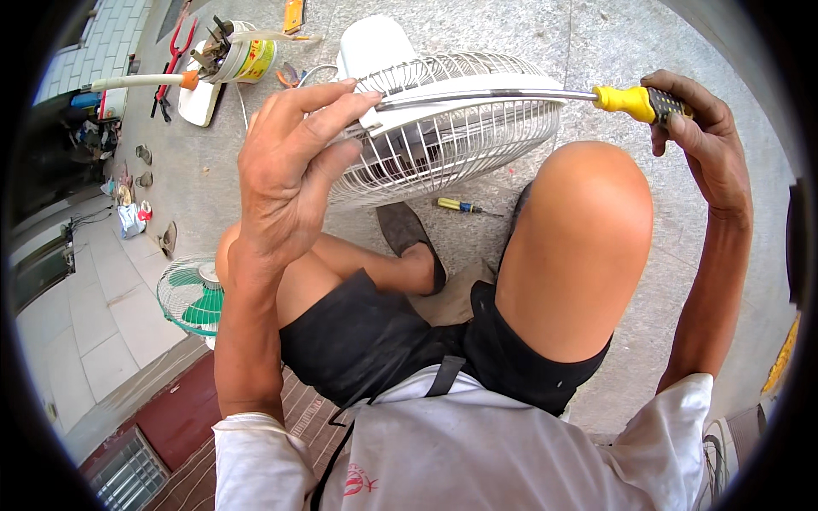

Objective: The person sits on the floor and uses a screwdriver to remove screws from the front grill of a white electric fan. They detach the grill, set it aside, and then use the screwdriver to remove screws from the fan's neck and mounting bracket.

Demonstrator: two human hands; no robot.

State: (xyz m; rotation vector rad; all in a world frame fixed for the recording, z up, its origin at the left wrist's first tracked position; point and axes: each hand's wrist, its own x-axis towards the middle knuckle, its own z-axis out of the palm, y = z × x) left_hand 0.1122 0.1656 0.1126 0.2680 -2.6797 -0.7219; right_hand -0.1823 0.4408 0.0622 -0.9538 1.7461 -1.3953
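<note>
A white fan (452, 145) with a wire guard and pale housing stands tilted on the ground in front of my knees. My left hand (298, 157) has its fingers curled over the left part of the guard's white rim, near the far end of a screwdriver shaft. My right hand (694, 128) grips the yellow-and-black handle of that long screwdriver (624, 102), whose metal shaft lies along the rim toward my left fingers; its tip is not clearly visible. A small yellow-handled screwdriver (456, 205) lies on the ground below the fan.
At the upper left are a bucket of tools (256, 61), red-handled cutters (170, 60), pliers (290, 77), a white board (192, 106) and an orange object (294, 13). A green fan (189, 298) is beside my left leg. Bags (132, 220) and shoes line the left wall.
</note>
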